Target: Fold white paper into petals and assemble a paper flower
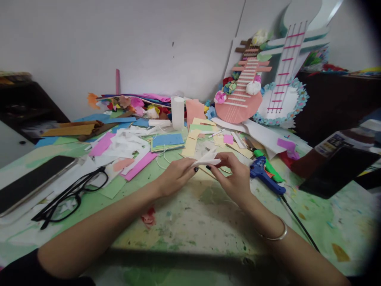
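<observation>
Both of my hands hold a small piece of folded white paper (208, 159) above the middle of the table. My left hand (176, 174) pinches its left end, with the thumb on the near side. My right hand (233, 174) grips the right end between thumb and fingers. A thin brown stick (207, 172) shows just below the paper, between the hands. To the right of my right hand lies a blue glue gun (267, 176) beside a green object (269, 167).
Black glasses (76, 194) and a phone (32, 178) lie at the left. Paper scraps (126, 145) and a white cylinder (177, 112) are farther back. Paper instruments (239, 101) lean on the wall. A dark phone (339, 171) and a bottle (327, 149) stand at the right.
</observation>
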A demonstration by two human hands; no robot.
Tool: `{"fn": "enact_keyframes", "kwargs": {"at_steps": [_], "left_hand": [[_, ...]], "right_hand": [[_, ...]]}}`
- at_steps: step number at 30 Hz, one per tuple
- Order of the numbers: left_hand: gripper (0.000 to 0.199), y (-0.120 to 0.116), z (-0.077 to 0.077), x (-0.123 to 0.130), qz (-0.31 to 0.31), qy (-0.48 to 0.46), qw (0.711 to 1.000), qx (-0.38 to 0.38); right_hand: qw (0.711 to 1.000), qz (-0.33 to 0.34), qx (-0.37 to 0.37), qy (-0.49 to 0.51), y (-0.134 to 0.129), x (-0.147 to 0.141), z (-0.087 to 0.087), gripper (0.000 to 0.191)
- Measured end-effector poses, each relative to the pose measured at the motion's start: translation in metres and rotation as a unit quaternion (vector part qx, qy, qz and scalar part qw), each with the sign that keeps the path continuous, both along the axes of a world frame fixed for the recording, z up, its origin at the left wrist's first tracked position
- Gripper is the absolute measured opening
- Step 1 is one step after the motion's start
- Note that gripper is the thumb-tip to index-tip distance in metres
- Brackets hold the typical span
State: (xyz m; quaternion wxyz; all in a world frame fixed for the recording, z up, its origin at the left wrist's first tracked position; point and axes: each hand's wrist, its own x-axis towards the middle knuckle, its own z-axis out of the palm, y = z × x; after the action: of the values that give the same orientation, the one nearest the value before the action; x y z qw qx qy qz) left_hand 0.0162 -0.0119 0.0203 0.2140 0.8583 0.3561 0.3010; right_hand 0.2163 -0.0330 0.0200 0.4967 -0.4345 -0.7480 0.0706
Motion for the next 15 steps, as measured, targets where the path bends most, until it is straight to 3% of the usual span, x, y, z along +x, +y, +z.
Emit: {"fn": "enact_keyframes", "kwargs": {"at_steps": [3, 7, 15], "left_hand": [[0.034, -0.0025, 0.0025, -0.0001, -0.048, -0.017, 0.998, -0.028], [0.032, -0.0020, 0.0038, -0.0011, -0.085, -0.040, 0.994, -0.062], [0.029, 0.0000, -0.0037, 0.0013, -0.050, -0.054, 0.993, -0.098]], "right_hand": [[1.000, -0.008, 0.017, -0.024, 0.0004, 0.0022, 0.0011, 0.005], [0.999, -0.027, -0.016, 0.001, 0.0029, 0.0060, 0.0015, 0.006], [0.989, -0.059, 0.121, -0.055, 0.0066, 0.0096, 0.0020, 0.025]]}}
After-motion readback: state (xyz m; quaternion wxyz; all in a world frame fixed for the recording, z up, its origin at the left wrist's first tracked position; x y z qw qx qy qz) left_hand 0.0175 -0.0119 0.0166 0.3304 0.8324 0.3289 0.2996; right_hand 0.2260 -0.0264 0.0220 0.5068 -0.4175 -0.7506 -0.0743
